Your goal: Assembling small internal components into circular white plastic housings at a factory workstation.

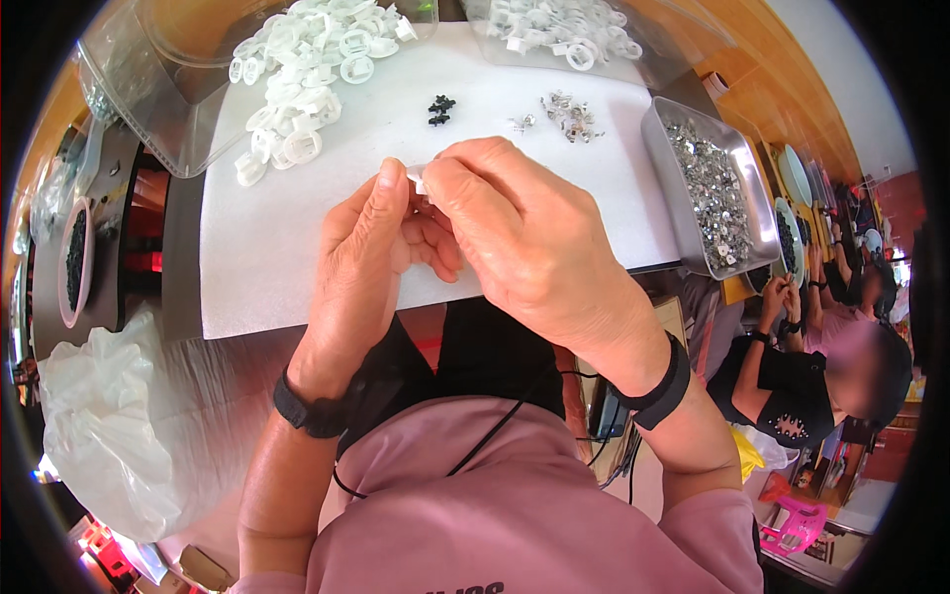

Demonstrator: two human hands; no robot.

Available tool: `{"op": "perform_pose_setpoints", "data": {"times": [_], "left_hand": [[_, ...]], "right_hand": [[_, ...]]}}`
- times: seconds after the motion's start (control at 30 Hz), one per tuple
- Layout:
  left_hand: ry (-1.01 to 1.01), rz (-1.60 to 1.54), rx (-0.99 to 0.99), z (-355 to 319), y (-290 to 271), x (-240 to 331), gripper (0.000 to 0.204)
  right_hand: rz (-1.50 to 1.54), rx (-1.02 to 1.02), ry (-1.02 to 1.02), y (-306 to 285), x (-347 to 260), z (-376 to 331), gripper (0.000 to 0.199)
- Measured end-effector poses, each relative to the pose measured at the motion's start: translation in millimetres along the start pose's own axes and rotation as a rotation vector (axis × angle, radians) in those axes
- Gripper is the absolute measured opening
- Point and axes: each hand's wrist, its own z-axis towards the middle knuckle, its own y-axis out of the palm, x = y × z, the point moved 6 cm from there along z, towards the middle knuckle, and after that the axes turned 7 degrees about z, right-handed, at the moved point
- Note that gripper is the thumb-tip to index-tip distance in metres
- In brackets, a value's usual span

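Over a white sheet [267, 247] on the table, my two hands meet around a small white plastic part [417, 180]. My left hand [366, 238] pinches it, thumb upright and the other fingers curled beneath. From the other side, my right hand [524, 233] grips the same part with closed fingers, which hide most of it. Just beyond my hands lie a few tiny black pieces [440, 109] and a scatter of small metal pieces [571, 117]. A heap of white round plastic parts [302, 104] lies at the far left of the sheet.
A metal tray [657, 134] of small metal pieces stands at the right edge. Clear plastic bins [148, 99] stand at the back, one holding more white parts [569, 35]. At left are a bowl [83, 297] of black pieces and a plastic bag [109, 426]. Another person [792, 381] works at right.
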Motion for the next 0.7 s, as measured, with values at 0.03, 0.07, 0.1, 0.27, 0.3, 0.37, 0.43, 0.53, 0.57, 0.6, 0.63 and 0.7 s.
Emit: {"op": "perform_pose_setpoints", "data": {"times": [0.03,0.07,0.1,0.27,0.3,0.37,0.43,0.53,0.57,0.6,0.63,0.7], "left_hand": [[0.001,-0.001,0.004,0,-1,-1,0.041],[0.011,-0.017,0.034,0,-2,-2,0.041],[0.021,-0.035,0.06,0,-4,-3,0.041],[0.037,-0.078,0.057,-3,-11,-3,0.036],[0.054,-0.069,0.072,-2,-13,-1,0.035],[0.061,-0.08,0.085,-1,-15,-2,0.035],[0.066,-0.094,0.08,-1,-14,-2,0.034],[0.081,-0.085,0.093,0,-13,-4,0.033],[0.086,-0.078,0.087,0,-13,-4,0.033],[0.09,-0.072,0.083,0,-14,-4,0.033],[0.089,-0.072,0.082,0,-13,-4,0.033],[0.103,-0.052,0.076,0,-11,-2,0.033]], "right_hand": [[0.003,-0.002,-0.002,1,0,1,0.017],[0.019,-0.012,-0.015,2,-1,1,0.017],[0.032,-0.023,-0.026,3,-2,2,0.018],[0.154,-0.05,0.029,-3,0,2,0.03],[0.19,-0.016,0.015,-9,4,3,0.028],[0.082,-0.021,0.088,-27,34,9,0.022],[-0.004,-0.064,0.179,-43,63,16,0.02],[-0.352,-0.378,0.241,-32,97,19,0.014],[-0.347,-0.413,0.265,-29,103,18,0.014],[-0.342,-0.449,0.289,-25,109,16,0.013],[-0.342,-0.449,0.291,-23,114,16,0.013],[-0.328,-0.497,0.251,-18,118,15,0.013]]}}
